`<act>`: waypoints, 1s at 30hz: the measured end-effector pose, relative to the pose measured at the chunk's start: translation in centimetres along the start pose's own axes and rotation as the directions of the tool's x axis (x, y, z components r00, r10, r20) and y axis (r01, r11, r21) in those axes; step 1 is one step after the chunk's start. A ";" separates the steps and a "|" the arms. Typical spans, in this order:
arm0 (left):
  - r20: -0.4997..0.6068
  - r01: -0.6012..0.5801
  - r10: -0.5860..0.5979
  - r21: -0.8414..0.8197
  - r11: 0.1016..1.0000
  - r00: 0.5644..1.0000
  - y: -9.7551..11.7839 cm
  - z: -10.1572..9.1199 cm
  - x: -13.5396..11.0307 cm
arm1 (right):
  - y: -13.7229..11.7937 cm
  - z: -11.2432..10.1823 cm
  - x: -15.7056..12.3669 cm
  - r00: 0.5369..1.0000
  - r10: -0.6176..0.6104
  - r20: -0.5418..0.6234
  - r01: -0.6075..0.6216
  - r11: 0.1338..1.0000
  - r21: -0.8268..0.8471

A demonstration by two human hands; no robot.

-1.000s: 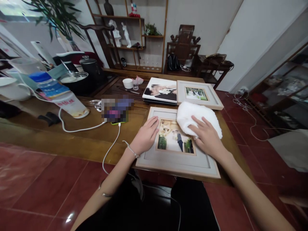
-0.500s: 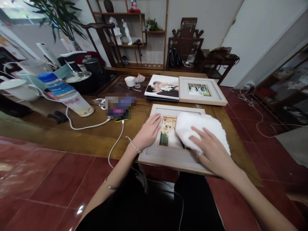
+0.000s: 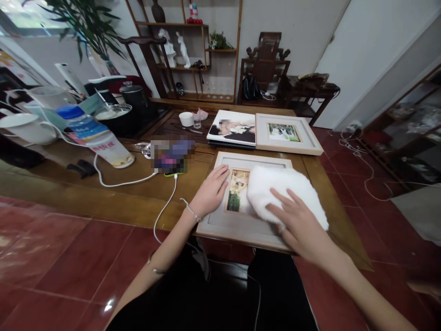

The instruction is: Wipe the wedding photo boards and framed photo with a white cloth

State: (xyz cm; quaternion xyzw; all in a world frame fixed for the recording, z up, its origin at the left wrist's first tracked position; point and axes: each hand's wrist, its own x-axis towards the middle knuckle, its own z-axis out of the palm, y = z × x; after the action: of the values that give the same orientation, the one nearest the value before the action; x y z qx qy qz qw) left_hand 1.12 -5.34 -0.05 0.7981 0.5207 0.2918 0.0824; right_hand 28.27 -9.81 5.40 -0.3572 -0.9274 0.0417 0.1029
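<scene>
A light wooden picture frame (image 3: 246, 230) lies flat at the near edge of the table, with a grey mat around a small photo (image 3: 235, 191). My left hand (image 3: 212, 189) rests on its left side, fingers stretched out and nothing held. Over the frame's right half is a fluffy white cloth (image 3: 272, 186), hiding much of the photo. My right hand (image 3: 298, 220) holds this cloth down against the frame, fingers spread over it and the thumb at its lower edge.
Behind lie a second framed photo (image 3: 312, 138) and a stack topped by a portrait print (image 3: 223, 133). To the left are a blurred-out phone (image 3: 172, 158) with white charging cables, a tilted bottle (image 3: 112, 149), a white cup (image 3: 25, 128) and a small white bowl (image 3: 186, 119).
My right hand and the white cloth have shifted slightly left and toward me across the frame. My left hand stays on the frame's left side. The camera view has tilted a little.
</scene>
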 end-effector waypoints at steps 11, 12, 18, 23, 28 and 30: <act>0.031 0.001 -0.003 0.040 0.999 1.000 0.4 0.7 0.9 | 1.0 -0.2 0.3 1.000 0.013 0.009 -0.013 1.000 -0.010; 0.032 0.001 -0.002 0.036 0.999 0.999 0.4 0.9 1.2 | 2.5 0.0 1.3 0.999 0.031 -0.030 -0.033 0.998 -0.055; 0.031 0.002 -0.002 0.015 1.000 1.000 0.1 1.5 2.8 | 8.1 0.6 6.6 0.978 0.154 -0.141 -0.177 0.970 -0.169; -0.024 -0.003 0.003 0.002 1.000 1.000 0.1 1.6 2.6 | 4.6 0.4 4.1 0.996 0.073 -0.045 -0.078 0.989 -0.125; -0.059 0.000 -0.001 -0.010 1.000 0.998 -0.1 1.7 2.3 | -0.9 -1.0 -1.9 0.996 -0.010 0.086 0.004 0.997 0.077; -0.040 -0.016 0.016 0.001 1.000 0.999 -0.2 1.5 2.3 | -1.5 -1.3 -2.8 0.995 -0.020 0.099 0.010 0.995 0.102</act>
State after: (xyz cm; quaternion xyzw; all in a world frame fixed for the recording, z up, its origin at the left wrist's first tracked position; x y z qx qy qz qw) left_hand 2.43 -2.95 -0.55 0.7962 0.5159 0.3082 0.0695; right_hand 29.60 -12.76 6.48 -0.3418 -0.9308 0.1057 0.0749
